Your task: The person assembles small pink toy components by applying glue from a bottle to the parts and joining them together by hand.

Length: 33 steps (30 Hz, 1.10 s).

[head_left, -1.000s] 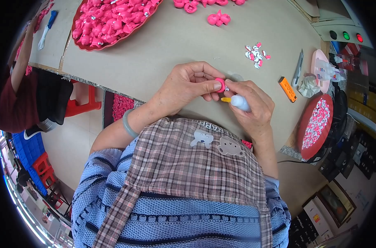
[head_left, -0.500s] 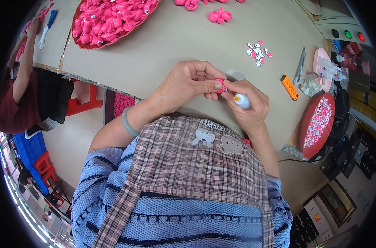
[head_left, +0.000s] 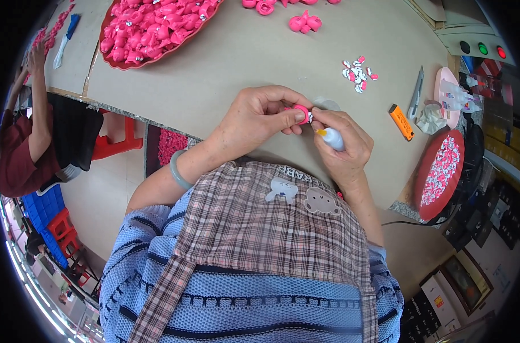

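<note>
Between the thumb and fingers of my left hand [head_left: 258,117] is a small glossy pink plastic figure part [head_left: 301,114], held just above the table. My right hand [head_left: 351,137] has a small white squeeze bottle [head_left: 333,140] with a yellow tip tucked in its palm and lower fingers. Its thumb and forefinger meet at a tiny white piece [head_left: 311,117] on the figure's right side. Whether they grip that piece or only press it, I cannot tell. The bottle's tip points toward the left hand, apart from the figure. My left fingers hide part of the figure.
A red tray [head_left: 114,64] heaped with pink figures stands far left. Small pink-and-white pieces [head_left: 359,74] lie right of centre, near a utility knife [head_left: 416,94] and an orange box [head_left: 401,122]. A red dish [head_left: 424,210] holds more pieces. Another person's arm [head_left: 38,97] works at left.
The pink part has shifted slightly left and turned, showing more of the white piece. My right fingertips stay beside it. At far left the other person's arms have moved.
</note>
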Available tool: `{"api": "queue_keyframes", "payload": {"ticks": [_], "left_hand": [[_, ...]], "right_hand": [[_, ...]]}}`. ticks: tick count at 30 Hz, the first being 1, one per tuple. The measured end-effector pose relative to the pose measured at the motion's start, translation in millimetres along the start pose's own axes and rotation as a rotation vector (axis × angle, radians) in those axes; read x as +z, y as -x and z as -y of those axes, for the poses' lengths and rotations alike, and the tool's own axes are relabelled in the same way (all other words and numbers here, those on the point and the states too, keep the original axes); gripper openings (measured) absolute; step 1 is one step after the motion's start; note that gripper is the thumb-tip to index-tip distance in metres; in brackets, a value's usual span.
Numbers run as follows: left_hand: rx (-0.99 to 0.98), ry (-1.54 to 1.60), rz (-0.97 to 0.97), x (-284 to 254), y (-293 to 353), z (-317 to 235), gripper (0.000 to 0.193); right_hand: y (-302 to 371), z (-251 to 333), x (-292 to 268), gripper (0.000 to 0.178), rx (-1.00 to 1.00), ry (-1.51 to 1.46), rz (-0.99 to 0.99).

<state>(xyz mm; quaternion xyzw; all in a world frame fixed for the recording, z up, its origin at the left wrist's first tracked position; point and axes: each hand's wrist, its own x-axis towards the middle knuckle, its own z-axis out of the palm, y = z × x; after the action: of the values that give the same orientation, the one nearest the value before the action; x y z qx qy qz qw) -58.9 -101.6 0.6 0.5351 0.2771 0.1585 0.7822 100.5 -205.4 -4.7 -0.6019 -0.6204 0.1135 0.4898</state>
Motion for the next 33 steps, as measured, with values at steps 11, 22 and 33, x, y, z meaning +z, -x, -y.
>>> {"api": "queue_keyframes", "payload": {"ticks": [11,22,33], "left_hand": [[0.045,-0.056,-0.070,6,0,4,0.020],[0.059,-0.071,-0.127,9,-1,5,0.017],[0.050,-0.031,-0.161,12,-2,7,0.015]], "right_hand": [[6,-4,6,0.027,-0.207,0.256,-0.036],[6,-7,10,0.025,-0.185,0.248,-0.026],[7,-7,9,0.023,-0.163,0.245,-0.011]]}}
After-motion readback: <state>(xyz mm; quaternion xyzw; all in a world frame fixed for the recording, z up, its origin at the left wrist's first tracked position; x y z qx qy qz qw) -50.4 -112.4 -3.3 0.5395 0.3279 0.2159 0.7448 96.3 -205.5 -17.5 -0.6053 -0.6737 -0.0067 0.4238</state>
